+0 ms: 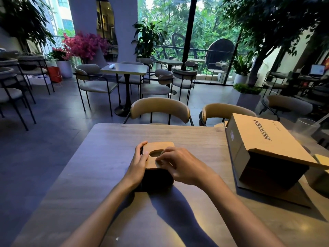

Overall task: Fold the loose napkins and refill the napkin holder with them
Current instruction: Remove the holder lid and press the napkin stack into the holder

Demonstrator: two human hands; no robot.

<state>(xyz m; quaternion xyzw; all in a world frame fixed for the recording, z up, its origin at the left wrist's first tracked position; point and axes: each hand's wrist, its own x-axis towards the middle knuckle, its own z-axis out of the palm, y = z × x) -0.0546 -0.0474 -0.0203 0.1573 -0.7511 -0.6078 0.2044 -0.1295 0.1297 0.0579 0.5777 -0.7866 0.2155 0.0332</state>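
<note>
The napkin holder (157, 147) is a black box with a light wooden lid that has an oval hole in it; it stands on the wooden table (110, 175) in front of me. My left hand (139, 162) grips the holder's left side, fingers curled over the lid's edge. My right hand (179, 165) rests on the lid's right part, fingertips at the rim of the hole. No loose napkins show in view. The holder's inside is hidden.
An open cardboard box (263, 150) lies on its side at the table's right. A clear glass (305, 126) stands behind it. Two tan chairs (160, 109) face me across the table. More tables, chairs and potted plants fill the room beyond.
</note>
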